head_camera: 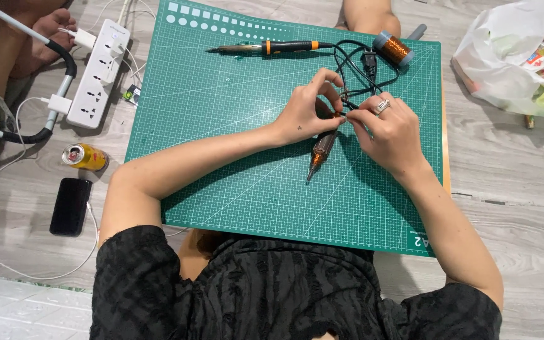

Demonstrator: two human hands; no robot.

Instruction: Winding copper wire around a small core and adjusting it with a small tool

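A drink can (pixel 85 157) lies on its side on the floor, just off the mat's left edge; it is yellow with red and a silver end. Below it a phone (pixel 70 206) lies flat, its screen dark. Off the mat's upper right corner sits a white plastic bag (pixel 514 56), crumpled, with colourful packets showing through in red, green and yellow.

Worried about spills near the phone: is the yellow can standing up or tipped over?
Tipped over: the yellow can lies on its side on the floor, top end facing left, just above the black phone.
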